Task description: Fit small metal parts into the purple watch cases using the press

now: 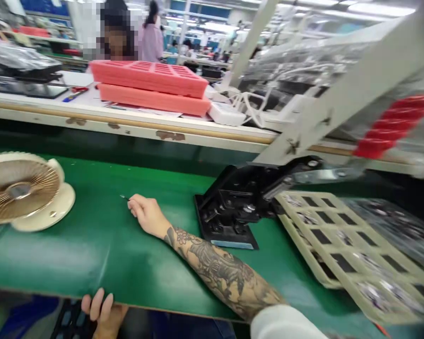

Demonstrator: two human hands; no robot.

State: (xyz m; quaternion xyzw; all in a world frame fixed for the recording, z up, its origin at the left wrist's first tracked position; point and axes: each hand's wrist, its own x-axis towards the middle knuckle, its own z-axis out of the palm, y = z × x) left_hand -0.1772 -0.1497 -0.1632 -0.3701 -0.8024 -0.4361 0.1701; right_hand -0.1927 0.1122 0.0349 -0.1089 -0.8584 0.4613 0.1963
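My right hand (147,215) is stretched out over the green worktop (144,268), its fingers closed in a pinch. From the fingertips sticks a small thin dark piece with a shiny tip (123,197); its kind is too small to make out. At the front edge of the worktop is my left hand (104,313), fingers apart and resting at the edge, with no object visible in it. To the left of both hands stands a cream fan (19,190) with a brown grille, cut off by the frame.
A black clamp-like device (233,207) with a red-handled lever (395,125) stands right of my right hand. Cream compartment trays (339,235) holding small parts are stacked farther right. Pink trays (155,84) lie on the shelf behind, beside white cables (250,101). People are in the background.
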